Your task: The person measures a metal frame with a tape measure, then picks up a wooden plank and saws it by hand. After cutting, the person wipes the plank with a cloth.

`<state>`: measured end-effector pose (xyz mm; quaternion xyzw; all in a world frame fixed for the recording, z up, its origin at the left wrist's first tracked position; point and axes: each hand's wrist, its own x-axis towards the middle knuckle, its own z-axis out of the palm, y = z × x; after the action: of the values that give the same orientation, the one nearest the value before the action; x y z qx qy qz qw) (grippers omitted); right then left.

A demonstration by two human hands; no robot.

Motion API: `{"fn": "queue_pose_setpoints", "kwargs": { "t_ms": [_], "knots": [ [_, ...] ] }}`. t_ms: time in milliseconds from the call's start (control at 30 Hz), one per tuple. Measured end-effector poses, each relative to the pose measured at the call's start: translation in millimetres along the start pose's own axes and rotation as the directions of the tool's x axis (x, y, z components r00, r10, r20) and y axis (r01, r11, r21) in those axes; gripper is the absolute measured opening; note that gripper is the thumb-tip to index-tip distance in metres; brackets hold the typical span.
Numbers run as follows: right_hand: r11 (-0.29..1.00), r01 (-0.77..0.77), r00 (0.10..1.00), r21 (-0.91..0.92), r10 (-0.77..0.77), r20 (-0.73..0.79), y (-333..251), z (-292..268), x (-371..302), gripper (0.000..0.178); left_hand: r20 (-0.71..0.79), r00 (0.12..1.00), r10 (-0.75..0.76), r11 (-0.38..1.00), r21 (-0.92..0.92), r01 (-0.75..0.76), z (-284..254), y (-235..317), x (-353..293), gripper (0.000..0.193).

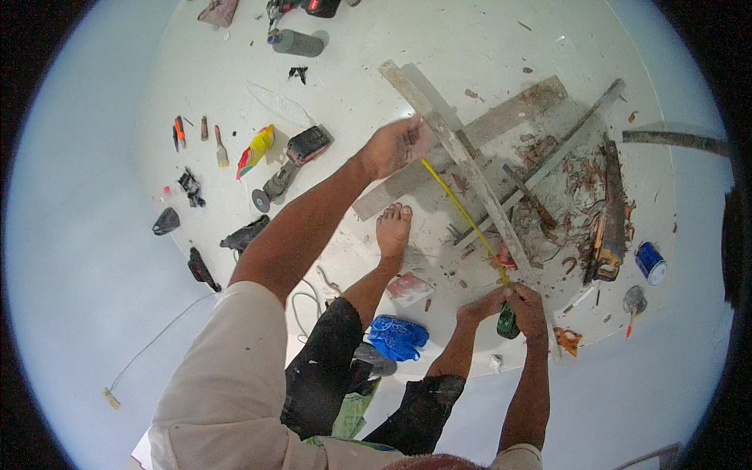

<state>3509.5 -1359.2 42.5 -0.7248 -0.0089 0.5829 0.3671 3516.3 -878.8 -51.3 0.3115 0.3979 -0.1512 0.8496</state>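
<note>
A yellow measuring tape blade [458,202] is stretched out on a slant beside a narrow wooden strip [470,157]. At its far end my left hand [398,147] is closed, fingers curled against the strip's edge; the fingertips are partly hidden. My right hand [528,310] grips the near end of the blade by the green and black tape measure case [507,322], close to the strip's lower end. Under the strip, a wider board [509,110] lies crosswise, and a thin batten [560,149] slants beyond it.
Wood chips [576,192] litter the right side around a handsaw [609,254] and a blue can [650,262]. Leftward lie an angle grinder [290,168], a yellow-red packet [256,150] and a paintbrush [222,147]. A blue bag [397,337] rests between my legs. A grey bottle [296,42] lies far off.
</note>
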Motion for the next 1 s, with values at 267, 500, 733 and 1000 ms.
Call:
{"fn": "queue_pose_setpoints", "kwargs": {
  "t_ms": [267,500,733,1000],
  "knots": [
    [0.999,0.022,0.996,0.047,-0.018,-0.089,-94.2,9.0,75.1,0.046,-0.505,0.822,0.263,0.959,0.233,-0.164,-6.1,-17.4,98.1,0.052],
    [0.985,0.027,0.995,-0.17,-0.043,-0.091,-110.6,12.4,173.2,0.048,-0.712,0.57,0.41,0.799,0.581,0.151,7.9,-6.6,101.8,0.087],
    [0.97,0.069,0.994,-0.233,-0.088,-0.068,-118.2,24.6,233.5,0.05,-0.538,0.784,0.308,0.902,0.428,-0.06,-16.1,-10.4,82.3,0.06],
    [0.938,0.082,0.994,-0.335,-0.103,-0.045,-113.1,48.7,250.3,0.051,-0.389,0.854,0.344,0.907,0.374,-0.195,-53.6,-21.6,88.5,0.034]
  ]
}}
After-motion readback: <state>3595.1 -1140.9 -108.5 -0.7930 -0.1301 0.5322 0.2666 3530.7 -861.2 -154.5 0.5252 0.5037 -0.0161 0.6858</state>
